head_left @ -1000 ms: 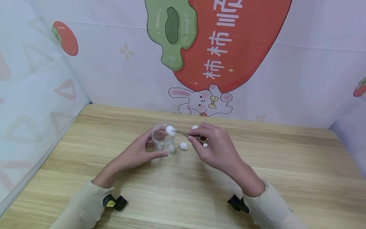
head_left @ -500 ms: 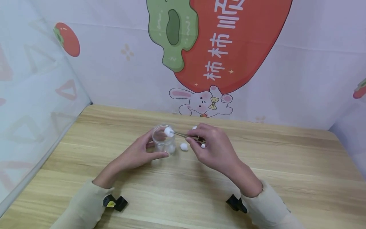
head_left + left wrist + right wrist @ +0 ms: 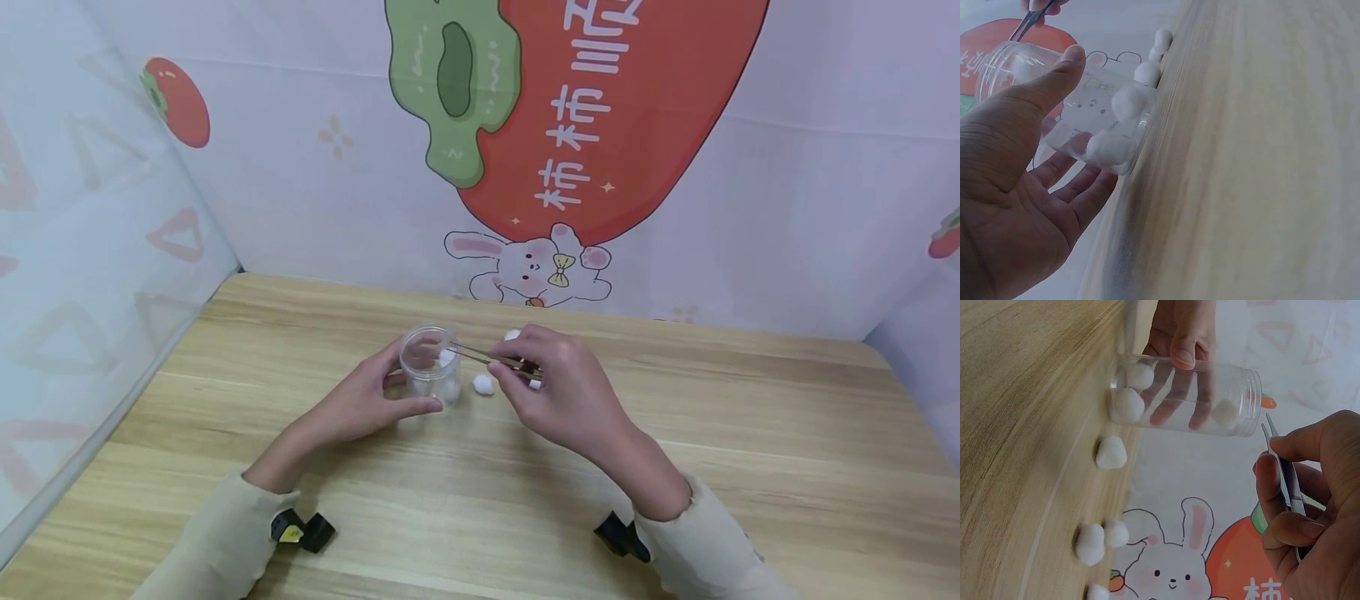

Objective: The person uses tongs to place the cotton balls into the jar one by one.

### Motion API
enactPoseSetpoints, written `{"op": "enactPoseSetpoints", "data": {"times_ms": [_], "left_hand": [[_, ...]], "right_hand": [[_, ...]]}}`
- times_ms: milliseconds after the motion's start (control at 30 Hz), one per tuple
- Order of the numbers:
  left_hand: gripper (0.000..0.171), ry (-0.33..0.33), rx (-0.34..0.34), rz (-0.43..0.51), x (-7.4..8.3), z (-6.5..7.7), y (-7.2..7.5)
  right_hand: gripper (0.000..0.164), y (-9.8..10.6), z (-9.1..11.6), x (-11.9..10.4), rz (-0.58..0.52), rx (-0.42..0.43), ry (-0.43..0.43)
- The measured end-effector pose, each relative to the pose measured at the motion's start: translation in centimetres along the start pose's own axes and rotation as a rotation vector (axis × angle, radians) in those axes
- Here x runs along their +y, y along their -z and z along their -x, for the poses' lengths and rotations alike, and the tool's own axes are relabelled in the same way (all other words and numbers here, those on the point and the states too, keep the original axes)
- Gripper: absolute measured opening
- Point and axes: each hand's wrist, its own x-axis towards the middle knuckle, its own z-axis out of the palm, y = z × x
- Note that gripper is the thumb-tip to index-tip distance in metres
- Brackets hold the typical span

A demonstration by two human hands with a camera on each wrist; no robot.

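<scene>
My left hand (image 3: 367, 396) grips a clear plastic jar (image 3: 1172, 412) that stands upright on the table, thumb on the near side and fingers round the far side. Two white cotton balls (image 3: 1129, 405) lie at the jar's bottom. Another cotton ball (image 3: 1225, 414) is inside, just below the open rim. With my right hand (image 3: 566, 379) I pinch a pair of metal tweezers (image 3: 1285, 472). Their tips are spread with nothing between them, right at the jar's rim.
On the wooden table (image 3: 450, 517) right of the jar lie several loose cotton balls; the nearest cotton ball (image 3: 483, 384) is close beside it. A printed cloth backdrop (image 3: 300, 208) rises behind the table's far edge.
The tweezers have carried a cotton ball slightly left over the jar's mouth. Their tips have spread, and that ball has dropped inside the jar. The left hand stays in place.
</scene>
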Motion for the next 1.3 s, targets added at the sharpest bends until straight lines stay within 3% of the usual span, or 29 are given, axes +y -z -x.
{"op": "enactPoseSetpoints", "data": {"times_ms": [600, 1300], "left_hand": [[0.079, -0.032, 0.001, -0.013, -0.2, -0.1, 0.0], [0.075, -0.027, 0.004, -0.022, -0.3, -0.2, 0.0]], "right_hand": [[0.016, 0.4, 0.6, 0.6, 0.029, -0.007, -0.082], [0.012, 0.8, 2.8, 3.5, 0.102, -0.01, -0.115]]}}
